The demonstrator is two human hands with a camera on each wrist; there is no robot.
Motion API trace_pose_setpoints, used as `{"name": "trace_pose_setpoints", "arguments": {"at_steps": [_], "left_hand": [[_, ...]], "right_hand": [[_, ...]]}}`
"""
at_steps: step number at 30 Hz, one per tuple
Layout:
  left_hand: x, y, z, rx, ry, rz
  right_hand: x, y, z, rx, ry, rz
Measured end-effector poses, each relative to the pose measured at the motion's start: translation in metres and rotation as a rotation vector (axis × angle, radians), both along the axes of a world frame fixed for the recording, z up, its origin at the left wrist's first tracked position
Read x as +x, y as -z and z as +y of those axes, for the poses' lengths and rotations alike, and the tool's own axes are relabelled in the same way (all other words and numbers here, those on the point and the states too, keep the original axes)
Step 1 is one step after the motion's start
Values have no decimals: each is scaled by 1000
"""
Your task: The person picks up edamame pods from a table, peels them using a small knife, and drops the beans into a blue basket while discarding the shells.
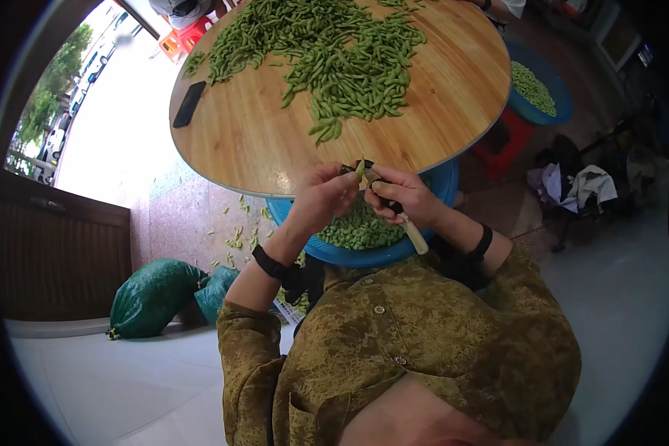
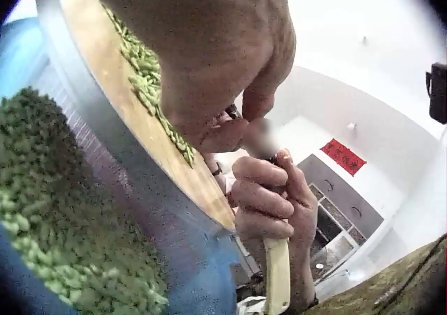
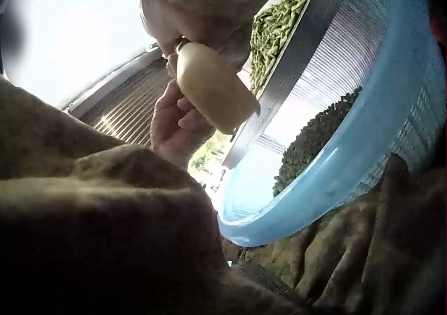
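Note:
Over the near edge of the round wooden table (image 1: 453, 97), my left hand (image 1: 324, 199) pinches a green bean pod (image 1: 360, 170) between thumb and fingertips. Close beside it, my right hand (image 1: 409, 196) grips a tool by its cream handle (image 1: 415, 236), whose butt sticks out below the fist. The right wrist view shows that handle (image 3: 213, 88) large; I cannot tell what the tool's working end is. Both hands' fingertips nearly meet at the pod. Below them sits a blue basket (image 1: 368, 259) with shelled green beans (image 1: 360, 229) in it.
A big heap of green pods (image 1: 357, 74) covers the table's far part, with a black phone-like slab (image 1: 189, 104) at its left. Green sacks (image 1: 156, 297) and scattered pods lie on the floor left. Another blue basin (image 1: 561, 93) stands right, above a red stool (image 1: 509, 145).

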State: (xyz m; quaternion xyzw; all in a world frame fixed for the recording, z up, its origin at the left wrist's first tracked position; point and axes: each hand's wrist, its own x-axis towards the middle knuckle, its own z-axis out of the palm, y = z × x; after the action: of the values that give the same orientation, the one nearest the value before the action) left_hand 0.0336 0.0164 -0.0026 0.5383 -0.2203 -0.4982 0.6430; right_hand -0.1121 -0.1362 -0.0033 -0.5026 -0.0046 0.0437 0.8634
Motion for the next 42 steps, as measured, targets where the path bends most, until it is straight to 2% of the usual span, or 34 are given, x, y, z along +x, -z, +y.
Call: {"name": "trace_pose_setpoints", "arguments": {"at_steps": [5,7,13,21,23,25,26,28,30,32,34,35,37,38,40,42], "left_hand": [[-7,-1,-3,-21,-34,56],[-11,0,-3,-31,-85,-44],[-18,5,-2,-177,-156,-110],[-23,10,-1,-281,-195,-245],[-21,7,0,-285,-199,-245],[-16,1,2,-254,-63,198],[-15,2,2,-255,-66,200],[-13,2,2,-338,119,516],[-15,3,-1,-323,111,577],[-15,7,-3,-307,103,638],[-11,10,-5,-186,-14,17],[-12,11,-5,-185,-12,18],[-15,10,-3,-166,-135,-878],[-17,6,-1,-171,-134,-881],[-22,-7,5,-85,-162,-1124],[-21,-21,9,-142,-121,-1167]], "right_hand": [[-3,-2,1,78,-20,4],[-4,-2,1,89,-20,6],[-5,-8,3,138,-3,-13],[-6,-3,3,-100,89,-34],[-6,-11,2,-60,74,-36],[-6,-13,0,-21,56,-33],[-6,-11,-2,36,15,-19],[-7,-10,-6,91,-28,-5],[-8,-9,-9,260,-108,38],[-8,-5,-12,316,-81,94],[-8,-4,-13,373,-51,148],[-8,-3,-13,393,-63,179],[-9,-1,-11,414,-76,211],[-8,-1,-10,453,-113,205],[-9,4,-13,503,-159,228],[-10,6,-12,524,-172,227]]}}
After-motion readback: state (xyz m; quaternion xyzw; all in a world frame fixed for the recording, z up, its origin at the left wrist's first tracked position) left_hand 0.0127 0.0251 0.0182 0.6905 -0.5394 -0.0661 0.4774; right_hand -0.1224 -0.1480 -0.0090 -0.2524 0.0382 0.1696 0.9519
